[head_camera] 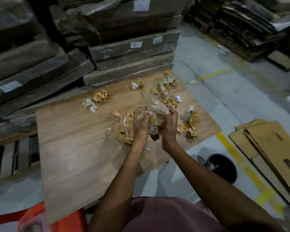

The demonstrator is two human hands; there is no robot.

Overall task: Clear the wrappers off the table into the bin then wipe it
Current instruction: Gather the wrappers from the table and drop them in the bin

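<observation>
Wood-grain brown, the surface is a flat board lying low in a storeroom, with gold and clear wrappers scattered over its far half. Both hands meet above the middle of it: the left hand and the right hand have their fingers curled round a bundle of crumpled clear film and gold wrapper, gripping it between them, and a tail of film stands up from the top. More wrappers lie just left of the left hand, in a cluster at the far right, and at the right edge; a small white-and-gold one sits at the far left. The bin, a dark round bucket, stands on the grey floor just off the near right corner of the surface, with some pale scrap inside. Behind the surface rise stacks of flat boxes wrapped in clear plastic; they carry white labels, but the writing is too blurred to read. Flattened cardboard lies on the floor at the right, beside a yellow line painted on the floor. An orange stool shows at the near edge, partly under the surface. Near the bottom is the person's reddish-brown shirt.
</observation>
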